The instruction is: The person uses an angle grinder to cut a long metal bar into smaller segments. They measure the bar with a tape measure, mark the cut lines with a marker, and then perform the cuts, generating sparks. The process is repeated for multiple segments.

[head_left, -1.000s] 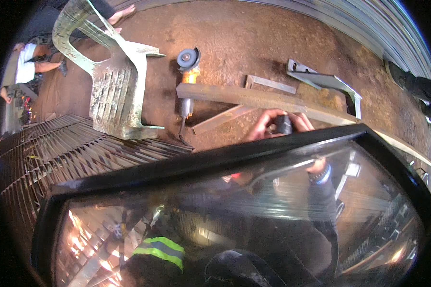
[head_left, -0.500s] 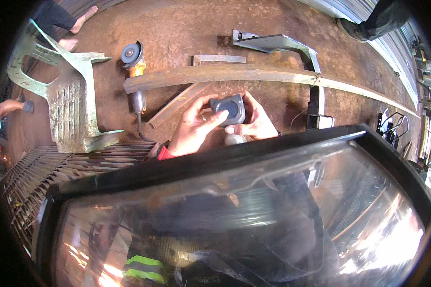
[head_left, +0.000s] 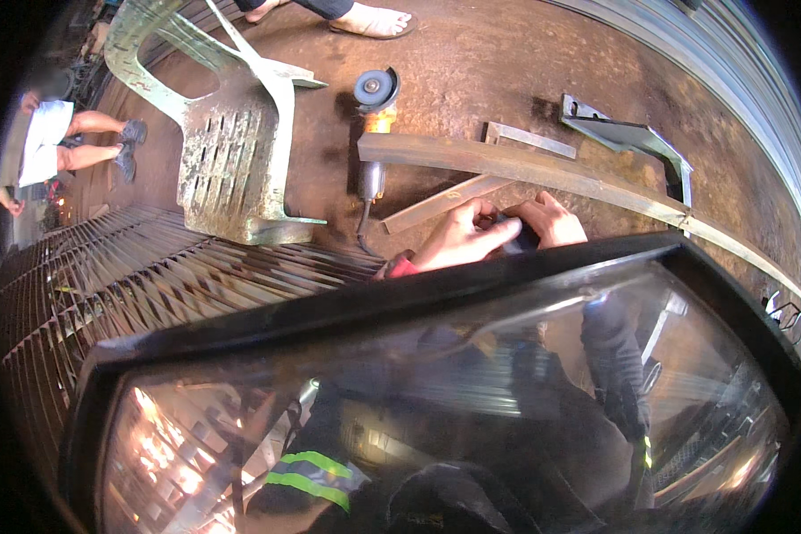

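Both my hands meet just above the dark rim of a welding face shield that fills the lower half of the view. My left hand and my right hand together grip a small dark object, mostly hidden between the fingers. Behind them a long rusty steel bar lies across the brown floor, with a shorter flat strip leaning under it. An angle grinder rests on the floor at the bar's left end.
A pale green plastic chair lies tipped over at the left. A metal grille spreads at lower left. A bent steel bracket sits at the right. A seated person is at far left; another person's sandalled foot is at the top.
The view has swung, so the bar and grinder sit more to the right. My hands have dropped closer to the shield's rim, and the dark object is now more covered by my fingers.
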Demonstrator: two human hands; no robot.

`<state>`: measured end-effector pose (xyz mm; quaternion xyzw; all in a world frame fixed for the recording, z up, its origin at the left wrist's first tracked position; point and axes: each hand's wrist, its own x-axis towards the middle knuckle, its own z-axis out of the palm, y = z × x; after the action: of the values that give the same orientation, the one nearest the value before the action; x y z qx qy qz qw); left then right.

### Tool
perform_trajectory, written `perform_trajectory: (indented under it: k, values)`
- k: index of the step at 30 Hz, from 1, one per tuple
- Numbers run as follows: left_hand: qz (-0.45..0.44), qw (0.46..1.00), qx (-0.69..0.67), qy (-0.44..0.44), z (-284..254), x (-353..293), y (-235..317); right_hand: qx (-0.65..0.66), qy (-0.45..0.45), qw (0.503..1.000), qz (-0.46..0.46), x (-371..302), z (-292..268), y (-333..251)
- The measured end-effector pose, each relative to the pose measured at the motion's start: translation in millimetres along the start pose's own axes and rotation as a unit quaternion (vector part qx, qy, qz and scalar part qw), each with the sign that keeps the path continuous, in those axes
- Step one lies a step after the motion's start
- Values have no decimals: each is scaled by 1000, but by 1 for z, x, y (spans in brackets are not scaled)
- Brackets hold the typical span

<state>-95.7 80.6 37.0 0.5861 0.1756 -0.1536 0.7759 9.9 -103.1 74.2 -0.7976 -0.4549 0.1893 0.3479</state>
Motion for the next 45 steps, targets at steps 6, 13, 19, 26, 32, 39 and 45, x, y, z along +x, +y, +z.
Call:
perform_trajectory:
  k: [6, 13, 19, 26, 32, 39, 45]
  values:
    - [-9, 999, -33, 30, -66, -2, -4, 71, -10, 996, 44, 24, -6, 0]
    - [177, 860, 107, 467, -148, 8, -3, -72, 11, 997, -23, 25, -30, 34]
    - [213, 777, 152, 572, -171, 28, -5, -114, 14, 991, -61, 37, -27, 19]
    - [207, 761, 202, 581, -188, 44, -34, -159, 34, 983, -82, 44, -36, 21]
    - [256, 801, 51, 539, -175, 37, -31, -145, 38, 986, -78, 39, -30, 30]
    - [240, 809, -3, 537, -171, 39, -30, -168, 23, 984, -62, 31, -21, 45]
    - [285, 668, 283, 626, -149, 39, -17, -84, 83, 991, 62, -10, -46, 63]
